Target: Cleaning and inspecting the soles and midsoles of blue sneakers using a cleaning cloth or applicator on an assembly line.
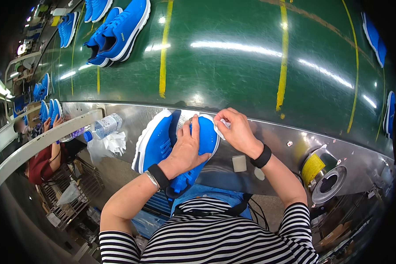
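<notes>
Steel counter: blue shoe over it, under both hands; long axis runs from toe at 1 o'clock to heel at 7. Left hand nearer, grasping across the upper. Right hand, shoe at its 9 o'clock, pinches white scrap by the toe rim.
</notes>
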Demonstrator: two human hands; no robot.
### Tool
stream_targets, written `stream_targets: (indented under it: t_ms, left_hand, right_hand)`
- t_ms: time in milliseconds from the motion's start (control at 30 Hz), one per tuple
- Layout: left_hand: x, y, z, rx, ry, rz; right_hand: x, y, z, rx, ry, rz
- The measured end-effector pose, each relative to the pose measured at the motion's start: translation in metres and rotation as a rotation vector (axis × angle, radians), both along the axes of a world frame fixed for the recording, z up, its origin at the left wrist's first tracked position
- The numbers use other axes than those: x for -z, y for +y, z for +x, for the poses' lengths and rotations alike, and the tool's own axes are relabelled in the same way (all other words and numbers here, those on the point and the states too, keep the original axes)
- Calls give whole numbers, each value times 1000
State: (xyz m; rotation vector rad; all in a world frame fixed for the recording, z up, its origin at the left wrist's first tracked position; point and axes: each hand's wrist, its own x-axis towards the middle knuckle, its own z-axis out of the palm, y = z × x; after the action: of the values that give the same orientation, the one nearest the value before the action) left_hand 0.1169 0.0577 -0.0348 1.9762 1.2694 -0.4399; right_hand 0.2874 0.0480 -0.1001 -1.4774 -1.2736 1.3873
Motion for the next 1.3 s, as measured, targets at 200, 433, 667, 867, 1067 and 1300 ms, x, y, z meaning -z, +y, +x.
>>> stream_targets:
  t_ms: [200,433,667,867,1067,1300]
  left_hand:
    - [1,0,3,22,-7,36]
    - [3,1,-1,15,-5,19]
    - [2,-1,-2,21,-31,25]
    - [2,0,-2,23,-13,1]
    - [3,-1,-3,60,-5,30]
    - [-2,4,-2,131,4,-6]
  right_hand:
    - [0,14,-3,31,19,53]
    - [1,1,6,-60,-57,50]
    - [-1,14,3,-1,102,-69]
    - [-4,-3,5,-35,-128,-9]
    - [7,2,-5,166,176,-112]
    - [-2,1,4,29,-24,-143]
